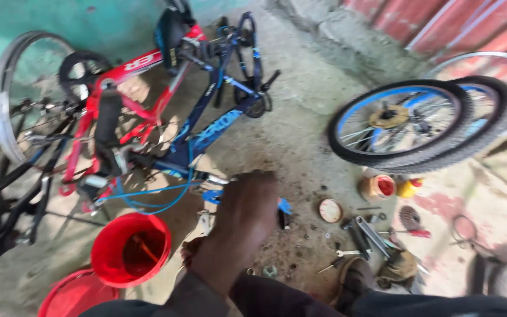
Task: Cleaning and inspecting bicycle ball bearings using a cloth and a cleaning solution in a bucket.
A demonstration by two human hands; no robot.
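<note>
While one hand, which one I cannot tell, closes over the blue part, treat the bicycle frame at 11 o'clock as rigid and heavy; grasp its tubes.

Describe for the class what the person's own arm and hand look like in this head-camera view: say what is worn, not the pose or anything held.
Only one hand is in view, seen from the back and bare: no glove, ring or watch shows. Which hand it is cannot be told. Below the wrist, the forearm is covered by a dark grey-brown sleeve with a loose cuff. The picture is motion-blurred, so finer details of the fabric cannot be made out.
</note>
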